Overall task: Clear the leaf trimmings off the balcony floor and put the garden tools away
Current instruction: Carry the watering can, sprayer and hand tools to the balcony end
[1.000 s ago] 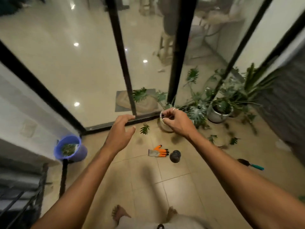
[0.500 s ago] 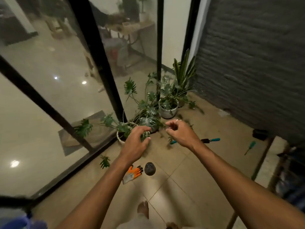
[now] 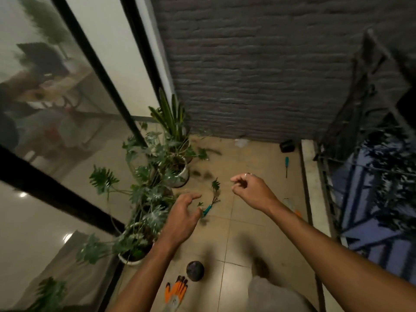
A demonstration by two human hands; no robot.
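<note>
The left hand (image 3: 183, 213) hovers palm down, forearm stretched forward, its grip half open: fingers spread, loosely bent, holding nothing. Just right of its fingertips a teal-handled hand rake (image 3: 209, 207) lies on the balcony floor (image 3: 243, 217), handle toward that hand, tines pointing away at a leaf trimming (image 3: 215, 184). The right hand (image 3: 252, 191) is farther off, fingers curled; whether it pinches anything I cannot tell.

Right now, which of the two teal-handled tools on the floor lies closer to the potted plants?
The small rake with splayed prongs, lying near the potted plants. The other teal-handled tool, thin and straight, lies far off by the raised ledge.
</note>
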